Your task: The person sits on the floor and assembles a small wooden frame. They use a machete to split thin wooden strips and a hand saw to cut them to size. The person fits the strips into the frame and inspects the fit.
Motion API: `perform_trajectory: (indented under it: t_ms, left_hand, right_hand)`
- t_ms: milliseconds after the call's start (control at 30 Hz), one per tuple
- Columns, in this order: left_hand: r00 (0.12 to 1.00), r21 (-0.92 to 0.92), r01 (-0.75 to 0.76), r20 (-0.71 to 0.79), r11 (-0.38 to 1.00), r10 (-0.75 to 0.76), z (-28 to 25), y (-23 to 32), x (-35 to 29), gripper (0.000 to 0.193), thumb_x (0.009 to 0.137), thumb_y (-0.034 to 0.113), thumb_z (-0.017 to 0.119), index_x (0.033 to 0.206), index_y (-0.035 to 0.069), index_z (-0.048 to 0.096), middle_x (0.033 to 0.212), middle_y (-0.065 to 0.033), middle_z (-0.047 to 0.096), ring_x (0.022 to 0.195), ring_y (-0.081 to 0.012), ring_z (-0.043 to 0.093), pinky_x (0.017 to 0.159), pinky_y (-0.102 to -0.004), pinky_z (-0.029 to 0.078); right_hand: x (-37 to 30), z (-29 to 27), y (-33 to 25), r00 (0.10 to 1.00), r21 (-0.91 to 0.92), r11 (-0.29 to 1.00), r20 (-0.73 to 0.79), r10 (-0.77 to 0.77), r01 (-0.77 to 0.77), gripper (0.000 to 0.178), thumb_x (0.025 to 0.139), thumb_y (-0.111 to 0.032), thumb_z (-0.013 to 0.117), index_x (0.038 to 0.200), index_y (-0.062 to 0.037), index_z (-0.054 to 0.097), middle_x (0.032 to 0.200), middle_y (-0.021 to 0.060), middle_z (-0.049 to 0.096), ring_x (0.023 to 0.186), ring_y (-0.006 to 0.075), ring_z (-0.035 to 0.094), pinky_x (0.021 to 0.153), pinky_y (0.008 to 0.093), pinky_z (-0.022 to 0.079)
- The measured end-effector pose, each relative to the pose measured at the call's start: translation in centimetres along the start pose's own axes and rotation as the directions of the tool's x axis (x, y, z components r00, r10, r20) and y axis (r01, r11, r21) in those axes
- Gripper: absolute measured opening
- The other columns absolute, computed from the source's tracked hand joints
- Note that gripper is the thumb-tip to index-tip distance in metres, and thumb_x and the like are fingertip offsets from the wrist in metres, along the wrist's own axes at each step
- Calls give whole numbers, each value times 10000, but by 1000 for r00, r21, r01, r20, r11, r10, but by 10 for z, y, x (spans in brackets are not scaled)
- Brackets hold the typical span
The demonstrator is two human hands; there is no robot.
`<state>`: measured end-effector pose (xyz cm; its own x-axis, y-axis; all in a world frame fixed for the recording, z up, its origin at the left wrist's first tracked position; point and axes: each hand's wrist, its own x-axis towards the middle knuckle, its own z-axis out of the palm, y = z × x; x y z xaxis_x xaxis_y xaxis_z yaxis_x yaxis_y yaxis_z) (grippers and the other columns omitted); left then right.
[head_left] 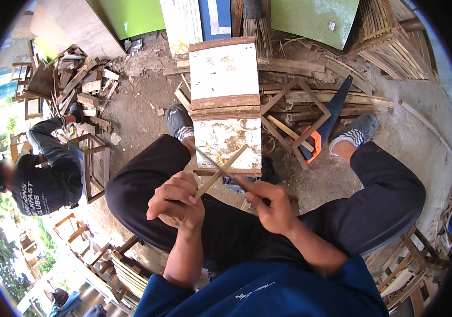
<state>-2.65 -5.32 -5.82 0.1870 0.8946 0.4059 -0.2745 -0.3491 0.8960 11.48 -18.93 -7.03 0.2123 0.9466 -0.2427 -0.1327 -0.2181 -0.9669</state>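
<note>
My left hand is closed round the lower end of a thin, pale wooden strip, which slants up and to the right. In my right hand is a knife, its narrow blade pointing up and to the left. Blade and strip cross between my hands; whether they touch, I cannot tell. Both are over the near end of a low bench between my legs, with a scuffed white top and brown wooden crosspieces.
Right of the bench lie a handsaw with an orange handle and a wooden frame. Scrap wood is heaped at the far left. A co-worker in dark clothes sits at the left beside another wooden frame. Green boards stand behind.
</note>
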Motion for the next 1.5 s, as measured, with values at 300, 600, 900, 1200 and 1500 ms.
perform_trajectory:
  t_ms: [300,600,900,1200,1500]
  left_hand:
    - [996,-41,40,-74,998,-42,0,-2,4,688,1077,562,312,656,59,518,509,-10,433,431,-136,421,407,-269,321]
    - [994,4,83,-73,997,-82,2,0,6,657,1080,581,296,648,107,437,537,5,372,484,-107,279,434,-268,227]
    - [996,-56,60,-70,997,-64,3,-1,6,670,1089,528,370,621,62,488,492,-26,445,430,-135,378,409,-275,280]
    - [994,-65,6,-106,998,-13,11,0,5,599,1103,372,470,591,62,448,490,-28,432,421,-123,363,401,-275,259]
    - [998,-89,-39,-48,995,35,13,-1,6,556,1099,277,505,597,49,429,500,-43,483,419,-115,374,396,-259,253]
  right_hand:
    - [14,2,5,994,26,997,-87,72,-70,367,994,-47,602,1355,-10,659,791,95,613,690,167,550,668,311,454]
    - [11,4,17,994,-126,990,-86,-74,63,344,1004,-53,603,1339,-4,667,861,126,680,733,201,620,711,319,499]
    - [10,5,9,996,-56,994,19,-91,92,365,987,-57,621,1348,-46,673,777,106,616,653,211,540,636,330,449]
    - [10,6,11,990,-62,994,-94,-101,95,365,987,-60,618,1348,-66,675,755,129,578,636,256,535,637,357,454]
    - [7,2,8,1000,-53,999,-9,-10,9,363,989,-37,608,1347,-13,663,849,120,666,718,163,583,697,301,473]
